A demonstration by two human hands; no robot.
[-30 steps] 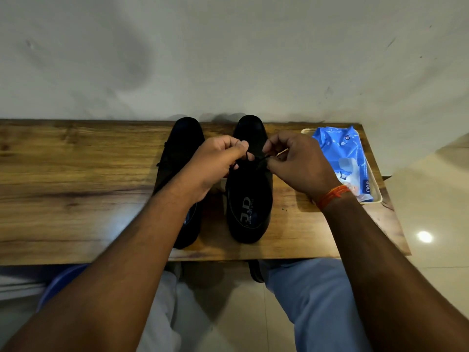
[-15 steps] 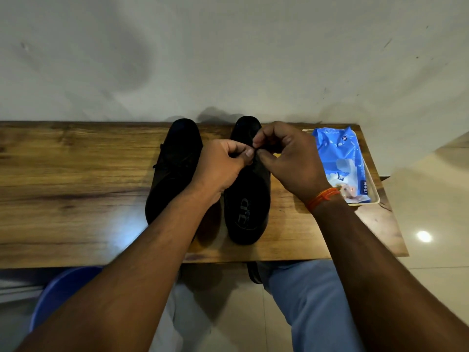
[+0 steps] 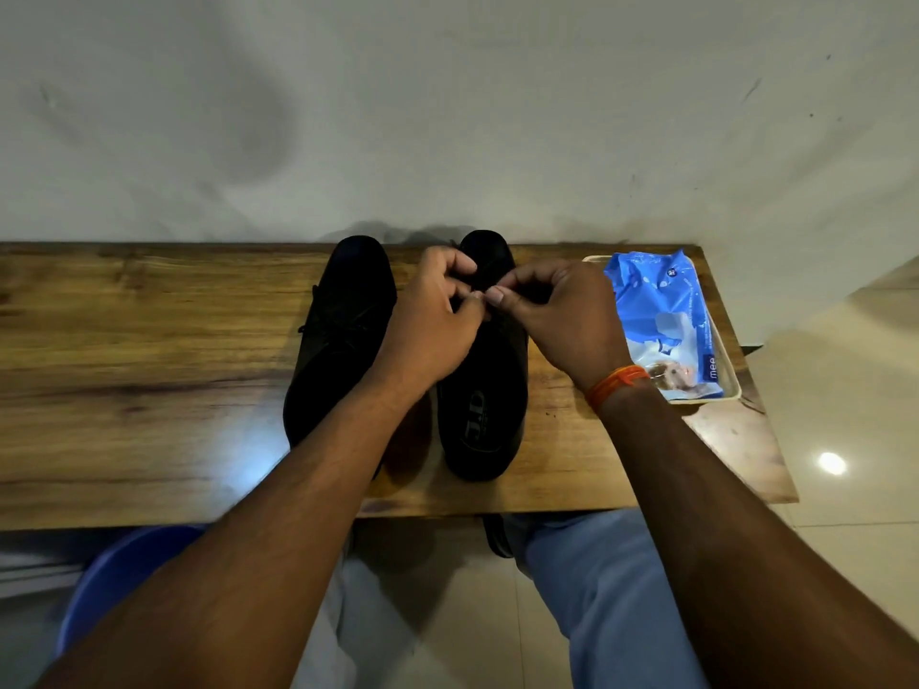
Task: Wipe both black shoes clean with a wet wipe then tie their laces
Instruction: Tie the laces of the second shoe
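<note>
Fingertips of left hand (image 3: 432, 310) and right hand (image 3: 562, 310) pinch the right shoe (image 3: 490, 390) lace; slack grip probably loosens the knot.

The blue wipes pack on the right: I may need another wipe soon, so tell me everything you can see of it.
The wipes pack is a soft, glossy plastic pouch, blue on top and white toward the near end, with "mee" printed along its right edge and a pale flap patch mid-face. It looks crumpled at the far end. It lies flat in a shallow cream tray at the wooden table's right end. Neither hand touches it.
</note>
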